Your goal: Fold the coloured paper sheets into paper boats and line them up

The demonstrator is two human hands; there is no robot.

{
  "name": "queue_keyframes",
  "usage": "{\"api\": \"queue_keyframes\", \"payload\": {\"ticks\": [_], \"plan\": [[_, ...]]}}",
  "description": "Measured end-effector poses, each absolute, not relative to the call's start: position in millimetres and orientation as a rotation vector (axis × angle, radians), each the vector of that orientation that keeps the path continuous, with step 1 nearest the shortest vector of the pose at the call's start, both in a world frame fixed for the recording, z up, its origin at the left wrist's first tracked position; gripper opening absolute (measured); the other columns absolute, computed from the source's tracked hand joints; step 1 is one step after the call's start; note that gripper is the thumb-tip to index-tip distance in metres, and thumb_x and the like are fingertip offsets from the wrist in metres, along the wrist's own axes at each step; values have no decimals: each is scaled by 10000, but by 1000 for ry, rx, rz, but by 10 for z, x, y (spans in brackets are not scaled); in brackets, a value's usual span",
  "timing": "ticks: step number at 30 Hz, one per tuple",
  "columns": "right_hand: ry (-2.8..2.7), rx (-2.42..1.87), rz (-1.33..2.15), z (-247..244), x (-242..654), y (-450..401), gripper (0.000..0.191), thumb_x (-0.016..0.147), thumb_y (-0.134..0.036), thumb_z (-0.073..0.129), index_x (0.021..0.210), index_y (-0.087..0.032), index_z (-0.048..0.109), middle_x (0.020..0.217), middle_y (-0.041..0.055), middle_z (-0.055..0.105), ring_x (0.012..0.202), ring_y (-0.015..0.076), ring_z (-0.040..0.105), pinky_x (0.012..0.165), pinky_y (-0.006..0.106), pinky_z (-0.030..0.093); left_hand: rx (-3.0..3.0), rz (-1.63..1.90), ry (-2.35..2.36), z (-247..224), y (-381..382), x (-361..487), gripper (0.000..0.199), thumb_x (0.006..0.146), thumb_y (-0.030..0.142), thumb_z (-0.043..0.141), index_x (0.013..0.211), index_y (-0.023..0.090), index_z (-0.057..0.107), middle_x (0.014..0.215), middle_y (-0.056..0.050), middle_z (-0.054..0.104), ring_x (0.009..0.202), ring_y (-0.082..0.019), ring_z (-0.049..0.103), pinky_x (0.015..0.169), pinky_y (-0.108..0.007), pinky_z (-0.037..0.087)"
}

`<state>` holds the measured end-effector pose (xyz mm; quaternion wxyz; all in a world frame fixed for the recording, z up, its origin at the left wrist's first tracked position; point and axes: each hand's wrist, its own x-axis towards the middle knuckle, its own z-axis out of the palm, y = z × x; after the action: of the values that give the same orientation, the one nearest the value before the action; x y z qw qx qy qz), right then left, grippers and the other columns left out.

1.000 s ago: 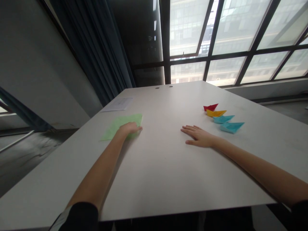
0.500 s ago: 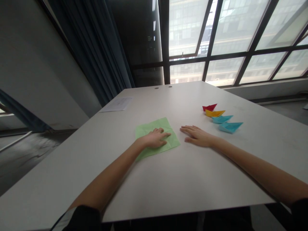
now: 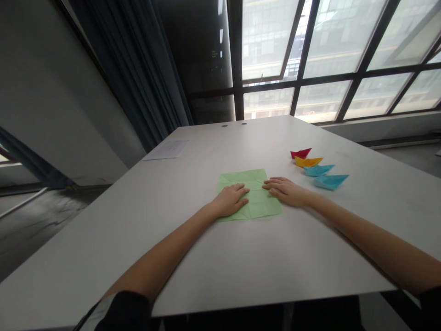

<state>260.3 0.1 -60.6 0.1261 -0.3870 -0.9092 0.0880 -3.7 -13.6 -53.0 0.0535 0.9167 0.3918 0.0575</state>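
A creased, square sheet of light green paper [image 3: 259,198] lies unfolded on the white table. On its left part rests my left hand [image 3: 231,199], palm down with the fingers stretched out. My right hand [image 3: 286,190] lies over the sheet's right edge, its fingertips on the paper and its fingers extended. Both hands are open, and neither grips the sheet. The paper under my palms is hidden.
Right of my right hand stand several folded paper boats in a slanting row: a red boat [image 3: 301,153], a yellow boat [image 3: 308,162] and light blue boats [image 3: 331,182]. A printed sheet [image 3: 167,149] lies at the table's [image 3: 206,262] far left edge. Windows and a curtain [image 3: 151,73] are behind.
The green paper has shifted right and turned straighter to the table edge, with my left hand moving right on it. My right hand now touches the paper; before, it lay apart from it.
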Motion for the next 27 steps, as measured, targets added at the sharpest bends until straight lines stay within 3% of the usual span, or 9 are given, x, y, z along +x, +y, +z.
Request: {"api": "queue_keyframes", "payload": {"ticks": [5, 12, 15, 19, 23, 27], "plan": [[-2559, -1174, 230, -639, 2753, 116, 419, 881, -439, 326, 1084, -205, 607, 1146, 87, 597, 1085, 240, 509, 942, 417, 374, 2705, 292, 1539, -584, 2, -217, 411, 864, 437, 372, 1190, 226, 505, 1289, -87, 476, 1186, -222, 423, 982, -371, 315], [-2483, -1242, 153, -729, 2838, 170, 336, 826, -419, 437, 1022, -208, 609, 1105, 94, 601, 1045, 251, 526, 902, 416, 397, 2420, 382, 1950, -676, 105, -327, 605, 793, 584, 399, 1208, 148, 464, 1313, -163, 435, 1212, -291, 376, 969, -454, 293], [-2420, -1346, 68, -796, 2854, 194, 456, 807, -484, 444, 1141, -195, 556, 1203, 111, 549, 1120, 275, 476, 942, 443, 359, 2371, 423, 1924, -678, 141, -350, 530, 786, 533, 443, 1172, 178, 508, 1318, -137, 440, 1211, -280, 384, 971, -451, 296], [-2403, -1487, 7, -866, 2882, 232, 611, 794, -579, 400, 1220, -156, 508, 1269, 133, 504, 1181, 292, 427, 986, 446, 313, 2241, 617, 1836, -652, 170, -369, 352, 720, 395, 559, 1018, 220, 622, 1165, -67, 583, 1097, -245, 498, 936, -376, 360], [-2409, -1470, 42, -880, 2892, 255, 618, 796, -570, 398, 1214, -132, 520, 1261, 144, 514, 1172, 284, 443, 988, 431, 319, 2096, 766, 1672, -644, 182, -366, 325, 692, 284, 566, 1001, 216, 636, 950, -22, 675, 939, -203, 586, 880, -328, 408], [-2379, -1458, 70, -888, 2896, 273, 566, 786, -544, 433, 1188, -161, 541, 1240, 123, 539, 1151, 271, 471, 978, 432, 334, 2051, 799, 1637, -675, 201, -358, 358, 686, 259, 553, 1030, 212, 637, 901, -13, 686, 913, -203, 594, 847, -331, 427]]}}
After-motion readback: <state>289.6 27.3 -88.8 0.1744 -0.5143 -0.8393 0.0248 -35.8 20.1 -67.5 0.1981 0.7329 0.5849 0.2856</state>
